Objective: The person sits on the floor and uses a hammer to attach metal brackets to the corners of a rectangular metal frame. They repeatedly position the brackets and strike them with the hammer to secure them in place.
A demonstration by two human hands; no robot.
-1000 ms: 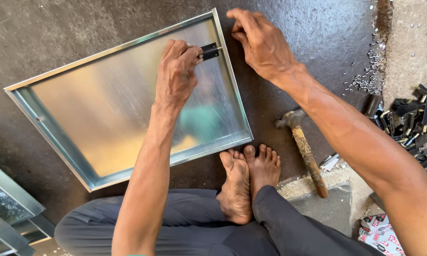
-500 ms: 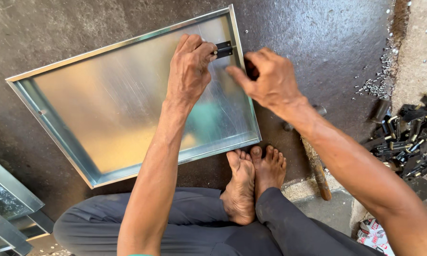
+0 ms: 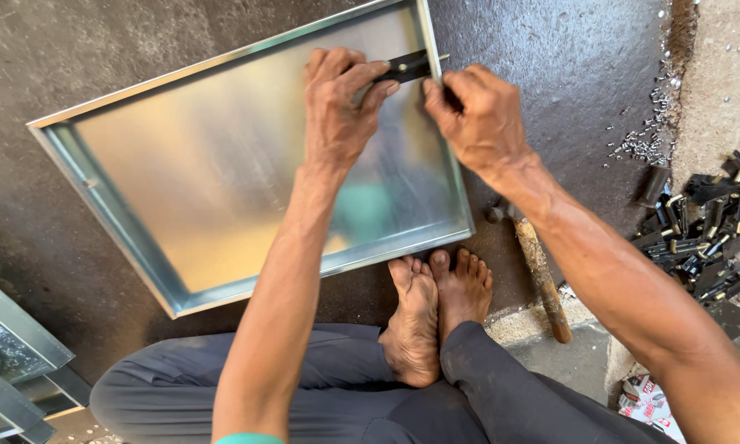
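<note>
Left hand (image 3: 337, 107) grip: fingers curled and pinched on a small black flat metal bracket (image 3: 407, 66), pressing it down inside the far right corner of the shallow rectangular galvanised sheet-metal tray (image 3: 214, 189). Right hand (image 3: 477, 119) grip: fingers bunched together at the tray's right rim, just beside the bracket; contents of that pinch hidden behind the knuckles, cannot tell. A thin pale pin tip (image 3: 445, 57) seen poking out past the tray rim at the bracket's end.

Tray flat on the dark rough floor (image 3: 123, 49), set askew, shiny face up, raised folded edges all round. Both forearms crossing above the tray's near right part.

Two bare feet (image 3: 436, 304) touching the tray's near edge, soles together, dark grey trousers (image 3: 345, 403) behind them. Wooden-handled hammer (image 3: 538, 275) lying on the floor just right of the tray's near right corner, head partly hidden under the right forearm. Heap of black and brass-coloured small hardware pieces (image 3: 703, 226) well to the right of the tray. Scatter of small silvery rivets (image 3: 641, 140) right of the tray, nearer its far end. Edges of further grey sheet-metal panels (image 3: 8, 362) left of the tray's near corner.
</note>
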